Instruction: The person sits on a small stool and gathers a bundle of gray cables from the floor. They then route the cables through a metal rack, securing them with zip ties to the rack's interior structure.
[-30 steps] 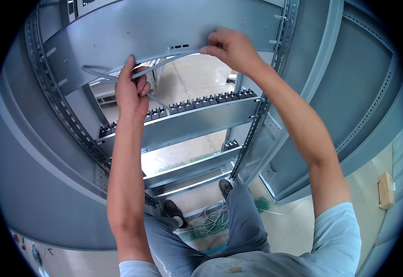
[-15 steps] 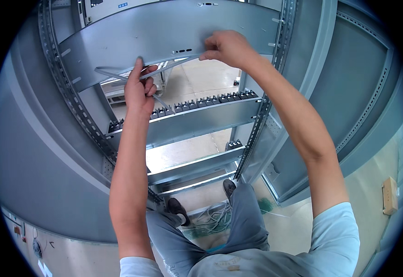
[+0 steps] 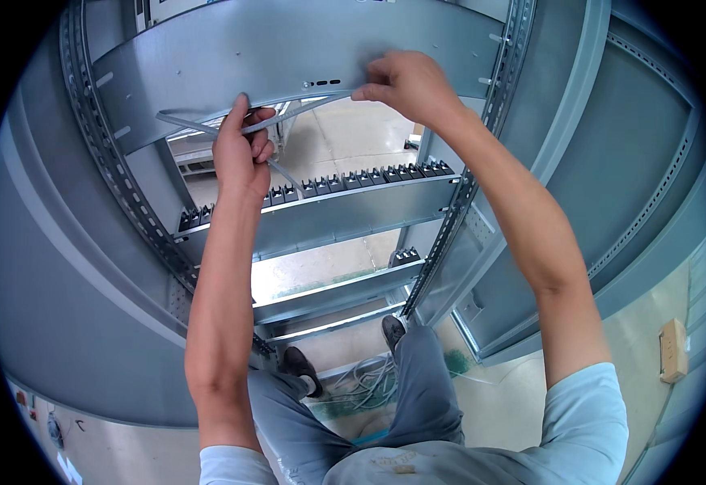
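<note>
Left hand of mine (image 3: 240, 158) is clamped on a grey cable (image 3: 295, 111), with some fingers bent around it and one finger stretched away from me, up to the lower edge of a wide metal panel (image 3: 207, 61). As for my right hand (image 3: 410, 85), the thumb tip meets the cable near the right part of this same edge; its other fingers are curled and a little blurred, so I cannot tell if they close on it. The cable is pale grey and thin, with a plain, rather dull surface. Between my two hands it runs in an almost straight slanting line. To the left of my left hand it makes a narrow, sharp bend, like a flattened loop, in front of the panel. From below this hand a grey length goes to the right and nearer to me, toward the row of black parts (image 3: 361, 179) on a metal crosspiece (image 3: 345, 220). Whether these lengths are one piece I cannot tell, because my hand hides where they meet. Nearer to me, a tangle of grey cables (image 3: 369, 384) lies on the floor (image 3: 523, 396), close to my dark shoes (image 3: 300, 370).
</note>
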The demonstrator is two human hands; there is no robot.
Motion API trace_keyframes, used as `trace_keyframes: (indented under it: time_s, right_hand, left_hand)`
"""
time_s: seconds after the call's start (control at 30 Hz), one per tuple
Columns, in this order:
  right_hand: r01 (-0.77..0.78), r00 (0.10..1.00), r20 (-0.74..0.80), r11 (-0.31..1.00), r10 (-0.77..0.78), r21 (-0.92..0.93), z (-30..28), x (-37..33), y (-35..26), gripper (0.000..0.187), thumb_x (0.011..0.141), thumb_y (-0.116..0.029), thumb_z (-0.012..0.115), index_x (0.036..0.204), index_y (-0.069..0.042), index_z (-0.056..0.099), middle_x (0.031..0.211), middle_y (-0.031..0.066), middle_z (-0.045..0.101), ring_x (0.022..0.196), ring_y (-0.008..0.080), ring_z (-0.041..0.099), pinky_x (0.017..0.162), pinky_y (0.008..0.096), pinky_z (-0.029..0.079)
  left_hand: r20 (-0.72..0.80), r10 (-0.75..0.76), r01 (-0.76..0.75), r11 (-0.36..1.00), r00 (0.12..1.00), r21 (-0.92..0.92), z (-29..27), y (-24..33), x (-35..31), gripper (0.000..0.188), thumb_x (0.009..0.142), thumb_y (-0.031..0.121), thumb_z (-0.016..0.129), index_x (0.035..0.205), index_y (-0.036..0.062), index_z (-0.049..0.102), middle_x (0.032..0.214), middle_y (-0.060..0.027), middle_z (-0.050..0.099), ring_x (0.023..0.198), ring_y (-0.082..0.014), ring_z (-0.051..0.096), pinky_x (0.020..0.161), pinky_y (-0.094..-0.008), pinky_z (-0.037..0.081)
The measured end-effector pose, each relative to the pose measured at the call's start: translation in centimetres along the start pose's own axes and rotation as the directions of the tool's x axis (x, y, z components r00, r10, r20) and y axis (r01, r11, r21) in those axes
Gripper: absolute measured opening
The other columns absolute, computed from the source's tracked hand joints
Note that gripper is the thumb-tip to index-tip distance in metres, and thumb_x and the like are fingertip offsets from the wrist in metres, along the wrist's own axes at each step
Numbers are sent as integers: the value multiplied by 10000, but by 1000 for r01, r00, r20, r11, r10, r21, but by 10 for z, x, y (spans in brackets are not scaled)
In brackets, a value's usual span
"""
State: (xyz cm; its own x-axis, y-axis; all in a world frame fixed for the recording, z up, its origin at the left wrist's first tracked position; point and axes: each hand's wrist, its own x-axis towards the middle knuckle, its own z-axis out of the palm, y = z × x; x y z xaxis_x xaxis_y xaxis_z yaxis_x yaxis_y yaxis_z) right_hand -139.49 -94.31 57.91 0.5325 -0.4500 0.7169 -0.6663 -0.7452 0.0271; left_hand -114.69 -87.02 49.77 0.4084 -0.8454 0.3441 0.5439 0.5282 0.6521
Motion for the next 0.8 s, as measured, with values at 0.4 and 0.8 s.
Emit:
trace_keyframes:
  time_s: [0.4, 0.8]
  right_hand:
    - [19, 999, 27, 1000, -18, -20, -3, 1, -3, 419, 790, -473, 820, 757, -75, 693, 744, 98, 677, 746, 329, 652, 652, 453, 496]
    - [59, 994, -85, 998, -62, -32, 5, -3, -9, 485, 812, -439, 823, 707, -15, 613, 719, 127, 576, 674, 325, 559, 618, 454, 433]
  left_hand:
    - [30, -1, -1, 998, 1000, 68, -8, 4, 4, 296, 1010, 340, 670, 1075, 64, 584, 998, -119, 690, 492, -51, 289, 436, -219, 240]
    - [28, -38, 38, 999, 999, 5, -8, 16, -5, 297, 1019, 311, 656, 1134, 57, 556, 1143, -174, 694, 496, -46, 282, 433, -213, 249]
